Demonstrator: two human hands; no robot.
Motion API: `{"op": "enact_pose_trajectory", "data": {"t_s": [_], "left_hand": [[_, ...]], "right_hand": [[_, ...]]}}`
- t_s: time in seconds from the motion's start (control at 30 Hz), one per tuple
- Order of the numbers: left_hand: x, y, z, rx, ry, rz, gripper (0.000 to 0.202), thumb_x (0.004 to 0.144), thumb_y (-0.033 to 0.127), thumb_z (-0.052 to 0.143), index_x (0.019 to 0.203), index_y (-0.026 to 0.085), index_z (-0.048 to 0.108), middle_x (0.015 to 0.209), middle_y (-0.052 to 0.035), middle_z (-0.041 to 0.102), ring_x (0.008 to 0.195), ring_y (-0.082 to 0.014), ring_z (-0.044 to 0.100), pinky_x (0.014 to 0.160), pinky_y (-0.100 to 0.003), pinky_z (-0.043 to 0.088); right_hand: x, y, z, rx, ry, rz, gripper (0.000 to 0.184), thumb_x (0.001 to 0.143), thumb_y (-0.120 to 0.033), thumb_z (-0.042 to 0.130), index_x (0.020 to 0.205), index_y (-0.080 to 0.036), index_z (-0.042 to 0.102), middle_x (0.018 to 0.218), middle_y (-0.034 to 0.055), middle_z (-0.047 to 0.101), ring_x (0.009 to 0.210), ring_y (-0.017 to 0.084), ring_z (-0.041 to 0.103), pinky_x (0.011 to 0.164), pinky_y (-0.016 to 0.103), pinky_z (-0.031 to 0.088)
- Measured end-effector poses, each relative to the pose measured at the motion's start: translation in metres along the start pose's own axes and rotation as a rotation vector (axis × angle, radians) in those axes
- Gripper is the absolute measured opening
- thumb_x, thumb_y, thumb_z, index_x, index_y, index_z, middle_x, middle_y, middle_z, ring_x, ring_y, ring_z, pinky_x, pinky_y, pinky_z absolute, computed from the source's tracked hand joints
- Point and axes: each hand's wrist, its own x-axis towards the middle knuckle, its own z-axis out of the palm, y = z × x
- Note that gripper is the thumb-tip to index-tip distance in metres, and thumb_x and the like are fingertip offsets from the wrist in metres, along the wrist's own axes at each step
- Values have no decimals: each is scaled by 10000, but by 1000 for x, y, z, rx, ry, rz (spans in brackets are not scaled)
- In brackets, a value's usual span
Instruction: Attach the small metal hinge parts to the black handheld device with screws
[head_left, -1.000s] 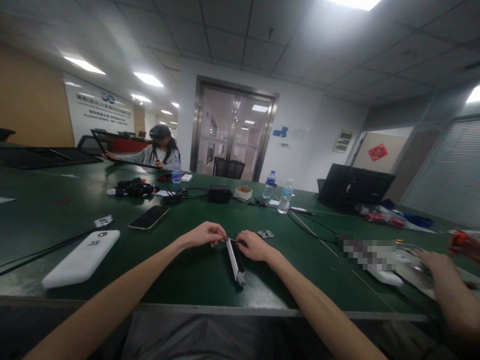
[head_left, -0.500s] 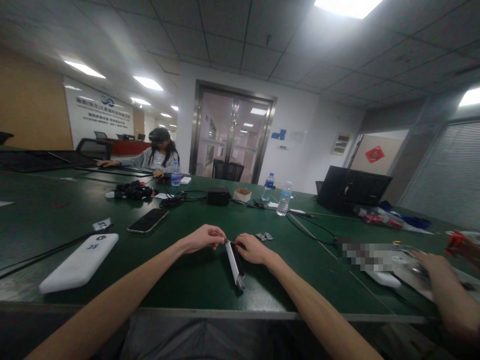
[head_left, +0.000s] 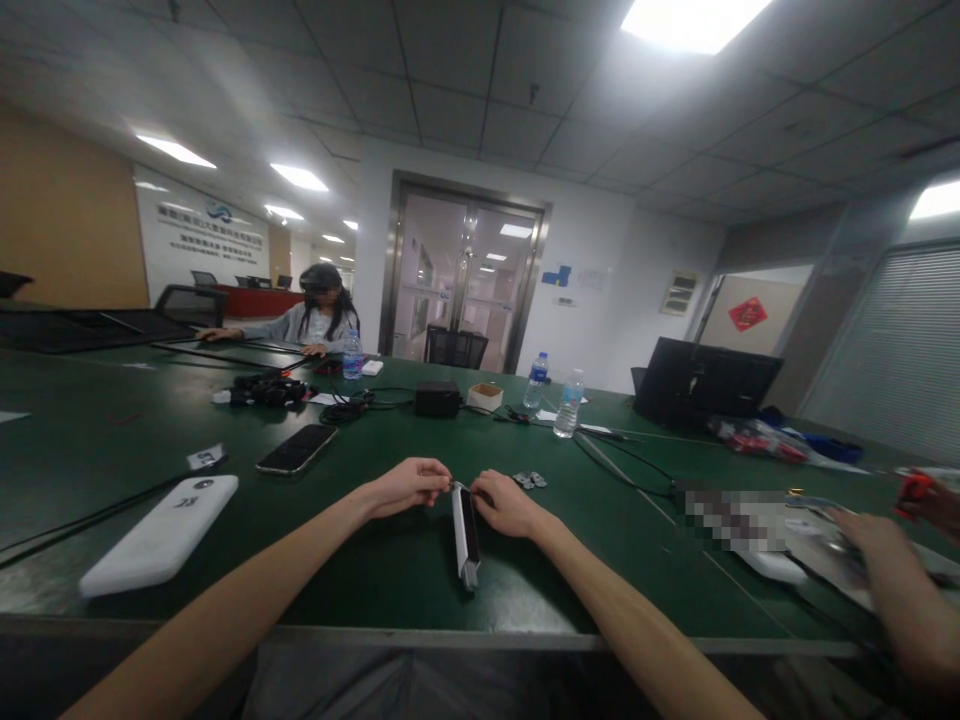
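Observation:
A long narrow device [head_left: 466, 532], white on its sides and black on top, lies on the green table [head_left: 375, 560] pointing toward me. My left hand [head_left: 409, 484] is curled at its far end, fingertips pinched on something too small to make out. My right hand [head_left: 507, 501] is closed on the same far end from the other side. A few small grey metal pieces [head_left: 529, 480] lie just beyond my right hand.
A white power bank [head_left: 160, 535] and a black phone [head_left: 297, 449] lie to the left. Cables, a black box [head_left: 438, 399], water bottles [head_left: 568, 404] and a laptop [head_left: 705, 384] sit farther back. Another person's hand [head_left: 862, 531] works at the right; a person sits at the far left.
The device's near end has swung slightly left, so it lies straighter toward me. Both hands stay at its far end.

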Motion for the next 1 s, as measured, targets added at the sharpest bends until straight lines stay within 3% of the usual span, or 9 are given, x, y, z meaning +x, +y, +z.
{"op": "enact_pose_trajectory", "data": {"t_s": [0.2, 0.43, 1.0], "left_hand": [[-1, -1, 1, -113, 2, -62, 294, 627, 267, 805, 816, 115, 640, 751, -9, 612, 599, -60, 506, 574, -198, 425], [-1, 0, 1, -125, 26, -43, 255, 643, 241, 797, 803, 105, 653, 759, -26, 635, 606, -62, 520, 575, -197, 430], [-5, 3, -6, 343, -100, 159, 215, 692, 310, 719, 792, 120, 708, 731, -27, 659, 594, -86, 504, 570, -217, 387]], "right_hand": [[-1, 0, 1, 14, 23, -5, 125, 840, -128, 482, 859, -153, 604, 804, 45, 560, 795, 153, 502, 727, 264, 408], [-2, -3, -2, 30, 28, -1, 138, 846, -121, 471, 866, -153, 604, 818, 49, 562, 811, 157, 505, 740, 273, 414], [-3, 1, 2, 42, -8, -28, 191, 876, -122, 440, 926, -150, 622, 859, 62, 577, 860, 161, 518, 791, 284, 433]]}}
